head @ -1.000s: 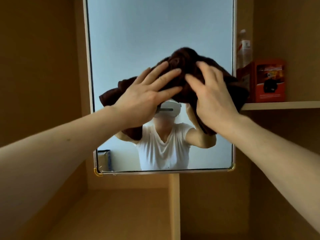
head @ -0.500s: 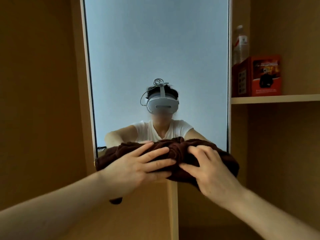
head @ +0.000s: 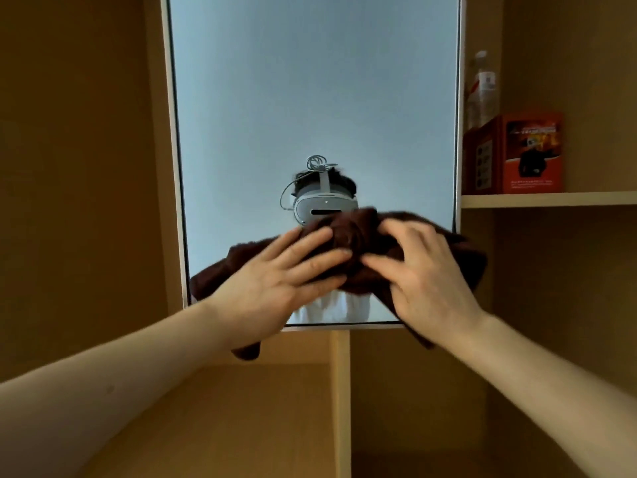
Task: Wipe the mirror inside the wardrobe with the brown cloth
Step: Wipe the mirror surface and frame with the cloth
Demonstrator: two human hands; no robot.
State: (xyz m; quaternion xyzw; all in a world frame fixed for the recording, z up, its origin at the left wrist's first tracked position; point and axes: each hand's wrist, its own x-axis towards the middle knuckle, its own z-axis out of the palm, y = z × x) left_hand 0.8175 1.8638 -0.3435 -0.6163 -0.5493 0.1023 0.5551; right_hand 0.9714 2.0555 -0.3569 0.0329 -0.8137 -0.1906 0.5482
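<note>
1. Half a second earlier, the head view had shown both hands and the brown cloth at the very bottom edge of the mirror. They had since come up a little, so a strip of glass showed again beneath the cloth. A second earlier they had been higher, near the middle of the glass.
2. Head view: the brown cloth lay bunched against the lower part of the mirror, just below the centre of the frame. Its left end trailed towards the mirror's lower left corner, and its right end reached past the mirror's right edge. One fold hung below the bottom frame.
3. The left hand pressed flat on the cloth, its fingers straight and slightly spread.
4. The right hand sat just beside it, somewhat blurred. Its fingers were bent, with the tips dug into the bunched cloth in a grip.
5. Above the cloth the mirror reflected a white headset, with a white shirt showing below the cloth.
6. At the right of the frame a shelf carried a red box, with a clear bottle standing behind it.
7. A pale upright divider ran down from the mirror's bottom edge, between the wardrobe's brown panels.
</note>
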